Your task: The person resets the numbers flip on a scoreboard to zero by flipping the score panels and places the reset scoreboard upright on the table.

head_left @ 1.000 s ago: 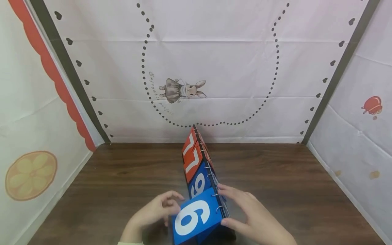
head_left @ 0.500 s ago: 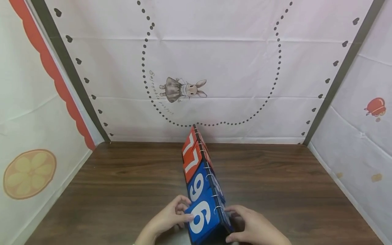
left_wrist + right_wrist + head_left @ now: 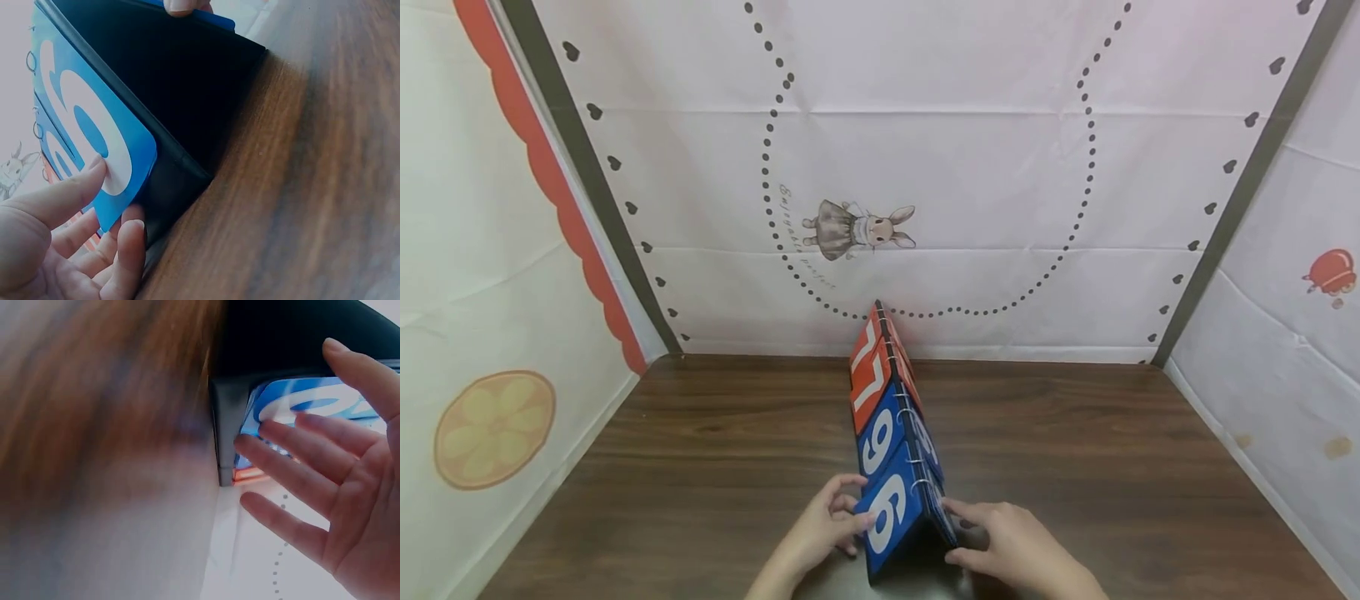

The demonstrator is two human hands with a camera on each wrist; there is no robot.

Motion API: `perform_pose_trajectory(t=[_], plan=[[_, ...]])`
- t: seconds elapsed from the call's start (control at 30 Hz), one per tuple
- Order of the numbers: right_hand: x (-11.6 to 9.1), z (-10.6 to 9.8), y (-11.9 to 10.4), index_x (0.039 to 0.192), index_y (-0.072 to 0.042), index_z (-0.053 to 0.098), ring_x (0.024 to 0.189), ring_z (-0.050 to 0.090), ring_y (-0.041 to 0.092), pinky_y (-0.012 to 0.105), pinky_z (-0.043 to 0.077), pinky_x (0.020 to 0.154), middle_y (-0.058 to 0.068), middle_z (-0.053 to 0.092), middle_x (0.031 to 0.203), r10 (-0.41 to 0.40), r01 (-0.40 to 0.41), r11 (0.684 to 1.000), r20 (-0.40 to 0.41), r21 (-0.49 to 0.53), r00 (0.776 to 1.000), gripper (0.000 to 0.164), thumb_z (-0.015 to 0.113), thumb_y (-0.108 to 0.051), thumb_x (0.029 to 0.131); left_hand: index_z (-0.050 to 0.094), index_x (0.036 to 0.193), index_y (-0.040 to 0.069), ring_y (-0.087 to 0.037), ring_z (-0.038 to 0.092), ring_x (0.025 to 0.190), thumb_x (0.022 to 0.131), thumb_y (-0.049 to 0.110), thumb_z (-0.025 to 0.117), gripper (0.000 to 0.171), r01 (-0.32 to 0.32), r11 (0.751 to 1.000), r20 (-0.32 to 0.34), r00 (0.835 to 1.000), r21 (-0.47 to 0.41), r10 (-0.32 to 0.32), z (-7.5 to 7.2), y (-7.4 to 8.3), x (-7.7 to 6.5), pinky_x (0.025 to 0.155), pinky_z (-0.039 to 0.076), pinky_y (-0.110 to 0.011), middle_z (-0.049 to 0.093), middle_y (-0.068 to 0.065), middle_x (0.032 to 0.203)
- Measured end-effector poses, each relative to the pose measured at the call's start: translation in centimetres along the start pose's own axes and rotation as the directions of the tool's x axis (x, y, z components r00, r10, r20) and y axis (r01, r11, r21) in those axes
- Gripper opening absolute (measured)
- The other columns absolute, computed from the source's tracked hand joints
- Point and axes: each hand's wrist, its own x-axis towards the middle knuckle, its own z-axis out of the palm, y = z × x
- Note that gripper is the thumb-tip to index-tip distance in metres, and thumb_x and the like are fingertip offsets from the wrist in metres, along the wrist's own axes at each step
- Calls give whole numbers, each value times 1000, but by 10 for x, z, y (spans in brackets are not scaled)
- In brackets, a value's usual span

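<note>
A tent-shaped flip scoreboard [image 3: 892, 358] stands on the table, running away from me, with ringed number cards on both sloping sides. Red cards are at the far end, blue ones at the near end. My left hand [image 3: 823, 525] pinches the outer edge of the nearest blue number card [image 3: 140, 147]; in the left wrist view the thumb lies on its printed face and the fingers reach behind it. On the other side, my right hand [image 3: 350, 469] has its fingers extended beside the blue card [image 3: 306, 400] there, its thumb near the board's black end edge.
The brown wooden table [image 3: 1075, 458] extends to both sides of the scoreboard. A white printed cloth wall [image 3: 970, 183] rises behind, close to the scoreboard's far end. Further cloth walls close off the left and right.
The nearest blue card, raised in my left hand a second ago, has come down against the board's left slope. My right hand has moved from the ringed top edge down the right side.
</note>
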Motion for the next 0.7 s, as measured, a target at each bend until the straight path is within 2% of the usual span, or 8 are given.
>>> perform_pose_trajectory(t=[0.13,0.23,0.4,0.53,0.63,0.7], plan=[[-4,-7,5,123,-20,61,94,63,10,37,53,75,0,67,108,-45,45,999,-4,-13,999,50,63,-49,82,40,131,5,-20,61,72,81,29,72,64,6,1000,-2,1000,14,-6,0,1,-1,60,53,-34,60,-8,86],[-7,-15,8,118,-20,65,95,63,12,38,52,76,-2,67,106,-74,73,997,-40,-34,996,44,64,-47,83,40,131,4,-21,61,72,80,30,72,65,7,1000,-9,1000,18,-7,0,2,-3,60,53,-34,61,-8,88],[-12,-26,16,110,-20,69,94,63,12,38,52,79,-6,68,103,-80,77,997,-118,-28,990,38,66,-45,82,41,129,2,-20,61,73,81,31,72,64,-6,1000,-13,1000,25,7,-1,3,-3,61,53,-34,61,-8,89],[-18,-34,19,108,-25,69,95,62,13,40,51,80,-9,67,102,-45,39,999,-186,-37,982,29,66,-39,84,42,129,3,-20,61,73,81,32,72,64,-3,1000,-14,1000,30,3,-1,3,-2,62,53,-34,60,-8,90],[-22,-38,20,107,-28,68,96,61,14,42,50,80,-10,66,103,-34,22,999,-268,-46,963,23,68,-30,84,43,128,2,-20,61,73,81,32,72,63,-1,1000,-14,1000,20,1,0,3,-3,62,53,-34,60,-9,92],[-24,-38,23,106,-28,67,98,60,14,40,50,81,-10,65,105,-82,59,996,-362,-73,928,26,72,-21,80,43,128,3,-20,60,74,81,32,71,62,1,1000,-15,1000,23,0,0,3,-3,62,53,-34,59,-9,95]])
